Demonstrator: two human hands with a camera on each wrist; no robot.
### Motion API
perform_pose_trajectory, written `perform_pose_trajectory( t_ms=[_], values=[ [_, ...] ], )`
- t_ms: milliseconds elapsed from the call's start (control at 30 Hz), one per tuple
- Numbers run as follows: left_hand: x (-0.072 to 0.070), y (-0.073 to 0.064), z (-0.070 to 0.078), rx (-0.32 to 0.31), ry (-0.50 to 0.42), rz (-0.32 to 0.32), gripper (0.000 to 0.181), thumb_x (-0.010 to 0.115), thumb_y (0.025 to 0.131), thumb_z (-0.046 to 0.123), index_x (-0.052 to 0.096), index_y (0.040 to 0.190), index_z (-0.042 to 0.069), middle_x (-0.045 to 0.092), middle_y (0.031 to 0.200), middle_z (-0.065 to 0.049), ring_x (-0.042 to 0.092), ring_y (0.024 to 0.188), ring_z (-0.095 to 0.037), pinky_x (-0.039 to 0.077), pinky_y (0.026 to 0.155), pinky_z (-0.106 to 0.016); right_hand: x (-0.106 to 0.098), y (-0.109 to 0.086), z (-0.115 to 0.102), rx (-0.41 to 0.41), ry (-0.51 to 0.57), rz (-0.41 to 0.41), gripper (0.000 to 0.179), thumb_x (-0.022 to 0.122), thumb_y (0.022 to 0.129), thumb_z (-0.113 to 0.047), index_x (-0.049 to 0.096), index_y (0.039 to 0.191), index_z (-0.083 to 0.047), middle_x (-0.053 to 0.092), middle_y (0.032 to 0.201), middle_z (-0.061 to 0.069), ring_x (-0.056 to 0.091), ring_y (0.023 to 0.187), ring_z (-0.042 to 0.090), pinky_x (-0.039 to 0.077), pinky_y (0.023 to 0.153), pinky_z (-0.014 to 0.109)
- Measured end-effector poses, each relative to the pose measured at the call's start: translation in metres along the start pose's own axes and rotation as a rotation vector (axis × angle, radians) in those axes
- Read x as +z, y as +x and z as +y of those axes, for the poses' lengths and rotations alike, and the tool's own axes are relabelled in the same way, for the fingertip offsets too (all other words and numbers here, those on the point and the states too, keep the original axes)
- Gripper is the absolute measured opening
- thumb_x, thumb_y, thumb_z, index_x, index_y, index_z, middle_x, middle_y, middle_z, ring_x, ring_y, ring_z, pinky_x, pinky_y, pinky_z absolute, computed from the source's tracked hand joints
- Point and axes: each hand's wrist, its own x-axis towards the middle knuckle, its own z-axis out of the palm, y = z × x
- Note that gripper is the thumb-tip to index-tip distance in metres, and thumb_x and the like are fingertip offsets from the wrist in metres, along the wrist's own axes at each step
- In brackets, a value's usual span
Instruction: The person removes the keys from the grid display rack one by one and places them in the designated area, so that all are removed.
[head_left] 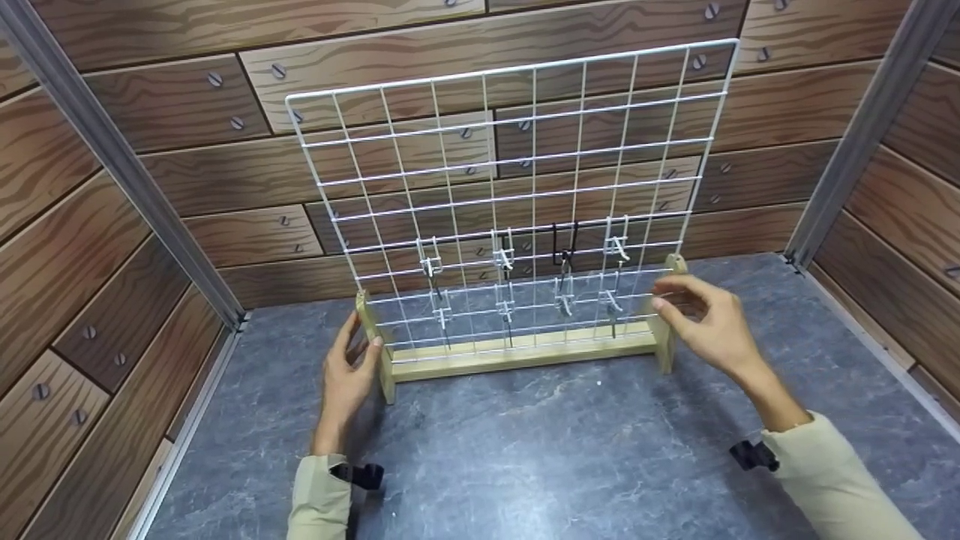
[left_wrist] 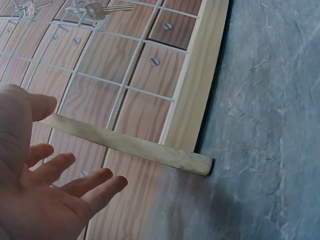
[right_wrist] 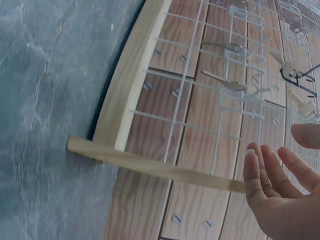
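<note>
A white wire rack (head_left: 534,159) stands up in the middle of the frame. Its bottom sits in a wooden stand (head_left: 525,355). Low on the wires are two rows of hooks (head_left: 504,259). Most are silver, and one in the top row is black. Small keys (right_wrist: 232,85) hang from hooks.

The left hand (head_left: 347,379) is at the left leg (head_left: 375,330) of the stand, left of the middle. Its thumb and fingers are apart, with the leg between them. The right hand (head_left: 712,322) is by the top of the right leg (head_left: 663,345), right of the middle. Its thumb and fingers are apart too, and I cannot tell how hard they touch the wood.

Both arms come up from the bottom in pale sleeves (head_left: 832,469). The gray bench (head_left: 487,450) fills the lower part. Brown plank walls (head_left: 180,97) go around the back and sides.
</note>
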Motion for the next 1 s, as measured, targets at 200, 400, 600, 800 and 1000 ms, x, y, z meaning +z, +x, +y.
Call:
perform_pose_trajectory(
  t_ms=[200,400,600,800,1000],
  values=[
    [0.007,-0.003,-0.003,-0.005,0.015,0.041,0.063,0.070,0.101,0.003,0.047,0.159,0.002,0.048,0.161,-0.024,0.063,0.131,-0.049,0.055,0.103,-0.053,0.010,-0.001,0.002,0.042,0.008,-0.005,0.027,0.075,0.098,-0.003,0.074,0.124,0.003,0.077,0.114,0.024,0.070,0.095,-0.003,0.054,0.087,0.010],
    [0.011,-0.005,-0.004,-0.031,0.066,0.064,0.061,0.072,0.100,0.005,0.050,0.158,0.003,0.053,0.158,-0.025,0.068,0.125,-0.048,0.058,0.098,-0.056,0.019,0.000,0.002,0.061,0.029,-0.012,0.027,0.075,0.098,-0.003,0.073,0.123,0.006,0.077,0.113,0.025,0.069,0.094,-0.002,0.055,0.086,0.010],
    [0.013,-0.005,-0.004,0.000,0.067,0.094,0.059,0.073,0.098,0.000,0.054,0.154,-0.001,0.056,0.153,-0.029,0.070,0.119,-0.051,0.060,0.094,-0.056,0.026,0.002,0.002,0.068,0.033,-0.037,0.026,0.074,0.098,-0.004,0.073,0.122,0.007,0.077,0.115,0.025,0.070,0.095,-0.002,0.056,0.085,0.011],
    [0.014,-0.005,-0.005,0.063,0.071,0.115,0.057,0.072,0.095,-0.005,0.056,0.150,-0.006,0.059,0.146,-0.033,0.072,0.112,-0.052,0.061,0.092,-0.053,0.032,0.004,0.003,0.075,0.021,-0.054,0.022,0.074,0.099,-0.004,0.075,0.119,0.006,0.078,0.112,0.025,0.070,0.093,0.000,0.056,0.084,0.012],
    [0.015,-0.005,-0.006,0.072,0.075,0.119,0.057,0.073,0.095,-0.005,0.057,0.150,-0.005,0.061,0.145,-0.032,0.073,0.111,-0.051,0.059,0.095,-0.055,0.037,0.005,0.007,0.093,-0.001,-0.059,0.021,0.074,0.098,-0.002,0.076,0.117,0.006,0.078,0.109,0.026,0.070,0.089,0.001,0.056,0.081,0.011]
  ],
)
